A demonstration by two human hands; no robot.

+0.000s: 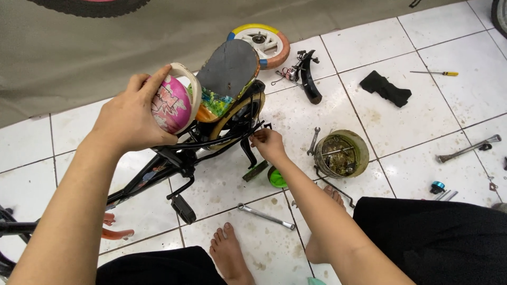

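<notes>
My left hand (132,113) wraps the pink backrest (174,103) of the small bike seat (229,68), fingers curled over its cream rim, and that steadies the black frame (158,169) lying on the white tiled floor (422,132). My right hand (269,143) pinches shut on a small part at the end of a thin black stay (245,129), just right of the seat; what the fingertips hold is too small to tell. To do this well I judge the left grip must stay firm so the frame cannot roll while the right works with fingertips only. The seat pad is dull grey, scuffed, over glossy printed plastic. Near right, a rusty tin (340,153) holds greasy bits; a steel spanner (265,216) lies near my foot (229,253).
</notes>
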